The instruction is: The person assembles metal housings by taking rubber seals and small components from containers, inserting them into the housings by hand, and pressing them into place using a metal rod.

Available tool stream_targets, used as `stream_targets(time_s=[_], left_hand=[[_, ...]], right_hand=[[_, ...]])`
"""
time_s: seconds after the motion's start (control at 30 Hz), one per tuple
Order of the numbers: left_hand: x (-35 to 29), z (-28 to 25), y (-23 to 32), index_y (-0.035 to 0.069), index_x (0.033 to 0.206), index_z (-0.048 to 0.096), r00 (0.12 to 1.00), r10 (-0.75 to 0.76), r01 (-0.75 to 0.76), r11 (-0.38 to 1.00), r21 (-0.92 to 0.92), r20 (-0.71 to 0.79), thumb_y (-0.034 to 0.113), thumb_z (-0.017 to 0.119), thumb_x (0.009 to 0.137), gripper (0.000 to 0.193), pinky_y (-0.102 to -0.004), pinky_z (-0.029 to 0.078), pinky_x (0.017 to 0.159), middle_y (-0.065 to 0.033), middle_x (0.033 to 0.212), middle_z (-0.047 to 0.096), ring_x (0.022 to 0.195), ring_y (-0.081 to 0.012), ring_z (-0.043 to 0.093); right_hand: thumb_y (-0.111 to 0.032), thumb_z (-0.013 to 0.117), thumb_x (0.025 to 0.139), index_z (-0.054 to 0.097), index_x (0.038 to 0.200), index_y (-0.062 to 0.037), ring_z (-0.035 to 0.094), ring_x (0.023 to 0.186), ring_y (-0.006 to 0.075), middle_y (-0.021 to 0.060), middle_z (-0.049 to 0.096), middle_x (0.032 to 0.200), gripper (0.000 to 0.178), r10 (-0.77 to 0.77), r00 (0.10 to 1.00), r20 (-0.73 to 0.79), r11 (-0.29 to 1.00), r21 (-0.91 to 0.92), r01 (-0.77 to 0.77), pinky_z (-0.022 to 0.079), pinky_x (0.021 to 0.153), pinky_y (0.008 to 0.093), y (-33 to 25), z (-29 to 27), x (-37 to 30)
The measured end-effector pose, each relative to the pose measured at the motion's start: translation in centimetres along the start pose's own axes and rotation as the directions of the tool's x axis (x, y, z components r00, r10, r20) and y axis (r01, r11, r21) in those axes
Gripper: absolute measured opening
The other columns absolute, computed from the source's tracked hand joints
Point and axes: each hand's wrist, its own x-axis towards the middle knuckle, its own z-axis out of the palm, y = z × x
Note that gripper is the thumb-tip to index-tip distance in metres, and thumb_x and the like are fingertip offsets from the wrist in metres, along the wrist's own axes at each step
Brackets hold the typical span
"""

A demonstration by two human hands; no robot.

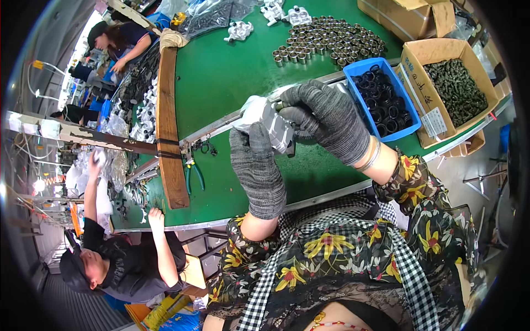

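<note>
Both my hands wear grey knitted gloves and are raised over the green table. My left hand (256, 174) grips a silver metal casting (266, 122) from below and in front, its thumb and fingers pressed to the body. My right hand (327, 118) is closed against the casting's right side, with thumb and fingertips bent in a pinch. Whatever those fingertips hold is hidden by the glove. Right of my right hand sits a blue bin (348, 70) of black rubber rings (385, 102). Beyond my hands stand many short metal sleeves (331, 41).
Several similar castings (239, 31) lie at the far side. A cardboard box (414, 71) with small dark metal parts stands right of the bin. Green-handled pliers (194, 175) lie by a wooden board (168, 121) at left. Two people work beyond the board.
</note>
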Motion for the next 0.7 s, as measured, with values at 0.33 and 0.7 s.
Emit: stream_targets(time_s=[0.33,0.7], left_hand=[[1.5,-1.7,1.8,0.006,0.135,0.048,0.945,-0.297,0.318,0.744,-0.587,0.135,-0.002,0.065,0.082,0.056,-0.0444,0.043,0.099,-0.0205,0.132,0.050,0.119,-0.0372,0.052],[0.9,-1.0,1.3,0.006,0.135,0.049,0.963,-0.263,0.241,0.765,-0.597,0.052,-0.004,0.055,0.089,0.048,-0.0455,0.043,0.098,-0.0220,0.130,0.050,0.116,-0.0380,0.053]], right_hand=[[-0.027,0.060,0.087,0.066,0.098,-0.0105,0.062,0.083,0.0286,0.0109,0.060,0.090,0.021,-0.106,0.993,0.059,0.898,-0.423,0.121,0.051,0.072,0.0386,0.9,0.9,0.2],[-0.050,0.040,0.098,0.059,0.084,0.0004,0.062,0.044,0.0222,0.0139,0.057,0.055,0.056,0.437,0.761,0.480,0.794,0.191,-0.576,0.050,0.044,0.0324,2.6,2.2,1.1]])
